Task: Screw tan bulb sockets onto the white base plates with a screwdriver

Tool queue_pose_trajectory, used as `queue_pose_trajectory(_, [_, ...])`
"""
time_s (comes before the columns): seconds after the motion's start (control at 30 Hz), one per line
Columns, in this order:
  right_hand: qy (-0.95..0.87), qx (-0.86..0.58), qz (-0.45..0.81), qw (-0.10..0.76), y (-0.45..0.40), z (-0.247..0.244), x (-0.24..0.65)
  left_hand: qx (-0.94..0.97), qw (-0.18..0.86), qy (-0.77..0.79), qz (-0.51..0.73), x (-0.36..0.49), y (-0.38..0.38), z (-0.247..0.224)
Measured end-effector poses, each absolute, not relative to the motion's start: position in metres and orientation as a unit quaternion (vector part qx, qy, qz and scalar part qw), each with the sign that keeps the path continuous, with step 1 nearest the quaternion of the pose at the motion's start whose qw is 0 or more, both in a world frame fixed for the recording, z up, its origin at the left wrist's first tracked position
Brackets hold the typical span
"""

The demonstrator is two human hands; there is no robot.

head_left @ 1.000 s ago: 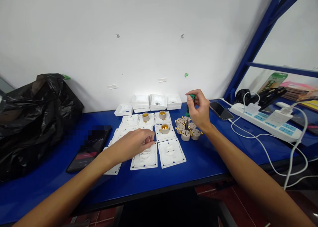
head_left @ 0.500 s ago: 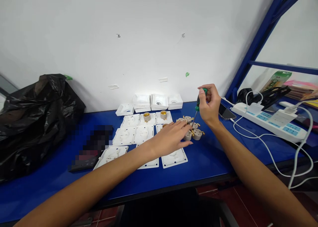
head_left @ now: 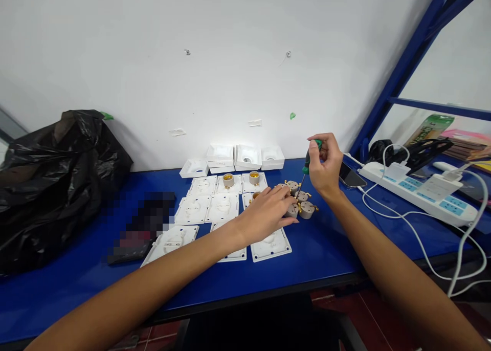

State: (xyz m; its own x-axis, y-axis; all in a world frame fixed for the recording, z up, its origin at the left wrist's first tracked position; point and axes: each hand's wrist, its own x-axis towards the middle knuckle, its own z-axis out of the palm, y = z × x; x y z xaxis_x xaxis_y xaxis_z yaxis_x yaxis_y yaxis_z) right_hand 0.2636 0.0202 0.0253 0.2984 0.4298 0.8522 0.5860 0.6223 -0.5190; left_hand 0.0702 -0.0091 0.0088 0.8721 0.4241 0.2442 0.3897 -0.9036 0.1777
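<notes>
My right hand (head_left: 325, 161) is wrapped round the green handle of a screwdriver (head_left: 306, 168), whose shaft points down among several round grey lamp-holder bases (head_left: 306, 210) with brass tabs. My left hand (head_left: 268, 213) lies palm down at the left of these bases, fingers partly spread and touching them; what is beneath its fingertips is hidden. White square plates (head_left: 192, 209) lie in rows to the left, partly covered by my left forearm. Two round holders with brass threads (head_left: 228, 180) stand on the back plates. White box-shaped covers (head_left: 248, 157) are stacked against the wall.
A black plastic bag (head_left: 65, 187) fills the left side. A dark, pixelated object (head_left: 141, 228) lies beside it. On the right are a phone (head_left: 351, 176), a white power strip (head_left: 418, 192) with looping cables, and a blue metal frame (head_left: 395, 85).
The view has shifted slightly. Both hands and the screwdriver keep nearly the same position over the grey bases.
</notes>
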Motion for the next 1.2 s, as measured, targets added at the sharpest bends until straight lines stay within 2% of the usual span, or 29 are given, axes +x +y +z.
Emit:
queue_pose_trajectory(0.33, [-0.589, -0.429, -0.069, 0.681, 0.02, 0.025, 0.263, 0.97, 0.046, 0.211, 0.107, 0.07, -0.013, 0.017])
queue_pose_trajectory(0.7, [-0.588, -0.419, -0.077, 0.688, 0.02, 0.027, 0.263, 0.962, 0.139, 0.212, 0.106, 0.071, -0.011, 0.018])
queue_pose_trajectory(1.03, [-0.586, -0.419, -0.058, 0.691, 0.022, 0.025, 0.262, 0.976, 0.095, 0.168, 0.097, 0.072, -0.039, 0.024])
queue_pose_trajectory(1.2, [-0.587, -0.421, -0.052, 0.689, 0.02, 0.026, 0.261, 0.991, -0.005, 0.104, 0.085, 0.073, -0.051, 0.036])
